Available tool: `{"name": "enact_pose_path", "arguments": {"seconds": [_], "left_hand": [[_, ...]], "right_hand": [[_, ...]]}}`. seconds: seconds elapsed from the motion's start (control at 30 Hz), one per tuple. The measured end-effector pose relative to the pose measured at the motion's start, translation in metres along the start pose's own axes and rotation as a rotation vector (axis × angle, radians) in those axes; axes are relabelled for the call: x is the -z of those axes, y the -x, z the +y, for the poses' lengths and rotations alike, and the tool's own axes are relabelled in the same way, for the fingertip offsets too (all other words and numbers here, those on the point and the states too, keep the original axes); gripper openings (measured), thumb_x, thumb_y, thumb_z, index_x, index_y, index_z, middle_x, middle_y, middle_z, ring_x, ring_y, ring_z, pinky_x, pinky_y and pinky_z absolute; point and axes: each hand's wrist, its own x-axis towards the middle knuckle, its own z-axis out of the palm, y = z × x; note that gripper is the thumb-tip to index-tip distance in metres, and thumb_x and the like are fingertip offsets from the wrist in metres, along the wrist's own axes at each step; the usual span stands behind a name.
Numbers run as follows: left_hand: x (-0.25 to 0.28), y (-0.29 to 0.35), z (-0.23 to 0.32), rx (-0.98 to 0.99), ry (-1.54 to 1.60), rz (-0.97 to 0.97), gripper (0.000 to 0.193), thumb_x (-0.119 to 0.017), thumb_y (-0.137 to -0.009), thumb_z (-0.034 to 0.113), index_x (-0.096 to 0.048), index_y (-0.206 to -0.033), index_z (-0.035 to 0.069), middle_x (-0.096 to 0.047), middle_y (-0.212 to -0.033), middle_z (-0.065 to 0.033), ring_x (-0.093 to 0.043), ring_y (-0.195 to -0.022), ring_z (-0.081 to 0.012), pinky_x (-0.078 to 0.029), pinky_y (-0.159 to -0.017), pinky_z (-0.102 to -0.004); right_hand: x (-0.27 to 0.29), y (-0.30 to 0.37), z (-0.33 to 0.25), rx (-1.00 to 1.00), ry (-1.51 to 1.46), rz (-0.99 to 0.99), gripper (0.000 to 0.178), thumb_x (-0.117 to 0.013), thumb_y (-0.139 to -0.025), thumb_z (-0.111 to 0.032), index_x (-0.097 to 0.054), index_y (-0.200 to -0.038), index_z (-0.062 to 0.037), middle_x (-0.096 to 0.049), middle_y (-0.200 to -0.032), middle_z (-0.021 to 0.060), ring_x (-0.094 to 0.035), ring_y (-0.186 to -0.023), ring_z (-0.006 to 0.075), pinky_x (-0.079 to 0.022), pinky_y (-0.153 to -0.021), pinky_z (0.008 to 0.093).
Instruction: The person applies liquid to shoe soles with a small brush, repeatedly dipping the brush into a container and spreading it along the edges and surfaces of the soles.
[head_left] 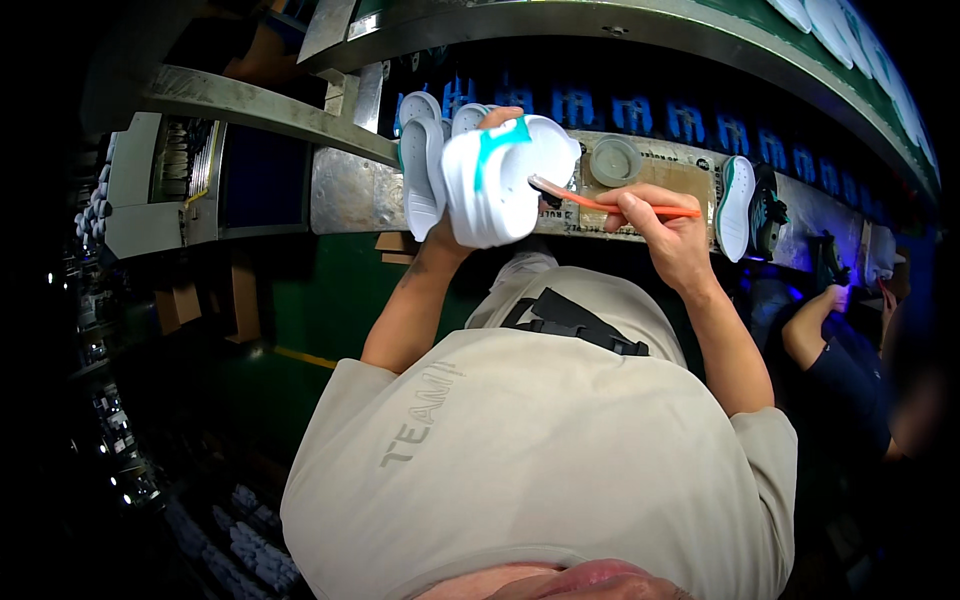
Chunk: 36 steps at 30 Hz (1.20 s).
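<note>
My left hand [500, 117] is wrapped round a white shoe sole [497, 190] with a teal band, held tilted above the bench. Most of that palm is hidden behind the sole. Pinched in my right hand [668, 228] is a thin brush [582, 201] with an orange handle. Its tip meets the inner side of the sole, or lies just in front of it; I cannot tell which. Beyond the brush a small round clear cup [615, 162] stands on the taped cardboard [675, 185]. More pale soles [422, 170] lean together left of the held one.
Right of the cardboard stand a white sole with a teal edge [735, 208] and a dark shoe [768, 215]. Behind the metal bench [350, 190] runs a row of blue holders [632, 115]. A metal rail [540, 18] crosses above. Another person's arm [808, 328] shows at the right.
</note>
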Motion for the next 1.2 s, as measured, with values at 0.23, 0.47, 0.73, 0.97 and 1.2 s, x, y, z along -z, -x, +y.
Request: {"name": "enact_pose_path", "arguments": {"seconds": [0.23, 0.47, 0.73, 0.97, 1.2], "left_hand": [[-0.012, 0.003, -0.038, -0.118, -0.335, 0.079, 0.094, -0.09, -0.077, 0.02, -0.034, -0.151, 0.003, -0.045, -0.14, -0.0137, -0.047, -0.131, -0.0278, -0.04, -0.113, -0.0393], [-0.019, 0.011, -0.056, -0.017, -0.253, 0.151, 0.085, -0.086, -0.079, 0.017, -0.04, -0.148, 0.0, -0.043, -0.15, -0.0226, -0.043, -0.139, -0.042, -0.035, -0.118, -0.0477], [-0.02, 0.019, -0.056, -0.254, -0.519, 0.281, 0.078, -0.082, -0.08, 0.013, -0.04, -0.143, -0.005, -0.046, -0.142, -0.0252, -0.051, -0.129, -0.0433, -0.042, -0.113, -0.0471], [-0.02, 0.031, -0.015, 0.006, -0.367, 0.108, 0.08, -0.086, -0.08, 0.01, -0.042, -0.145, -0.001, -0.057, -0.134, -0.0157, -0.059, -0.121, -0.0284, -0.046, -0.107, -0.04], [-0.019, 0.032, -0.004, 0.125, -0.101, 0.118, 0.072, -0.084, -0.08, 0.004, -0.047, -0.141, -0.005, -0.059, -0.134, -0.0174, -0.059, -0.124, -0.0279, -0.043, -0.111, -0.0403]], "right_hand": [[-0.017, 0.014, -0.042, 0.006, 0.007, -0.042, 0.027, -0.061, -0.104, -0.018, -0.078, -0.102, 0.0017, -0.074, -0.079, 0.0068, -0.068, -0.076, 0.0128, -0.054, -0.072, 0.0261], [-0.036, 0.018, -0.065, 0.003, -0.11, -0.056, 0.031, -0.058, -0.106, -0.021, -0.077, -0.103, 0.0033, -0.072, -0.078, 0.0065, -0.067, -0.074, 0.0119, -0.053, -0.071, 0.026], [-0.043, -0.004, -0.03, -0.152, -0.639, 0.212, 0.037, -0.054, -0.109, -0.028, -0.071, -0.11, 0.0045, -0.07, -0.083, 0.0058, -0.065, -0.077, 0.0137, -0.051, -0.073, 0.0263], [-0.012, -0.026, 0.044, 0.032, -0.109, 0.174, 0.029, -0.061, -0.106, -0.021, -0.074, -0.115, 0.0024, -0.074, -0.097, 0.0077, -0.069, -0.093, 0.0146, -0.054, -0.09, 0.0298], [0.004, -0.029, 0.079, 0.114, 0.111, 0.339, 0.021, -0.062, -0.102, -0.012, -0.075, -0.114, -0.0002, -0.075, -0.098, 0.0079, -0.068, -0.094, 0.0154, -0.052, -0.087, 0.0298]]}}
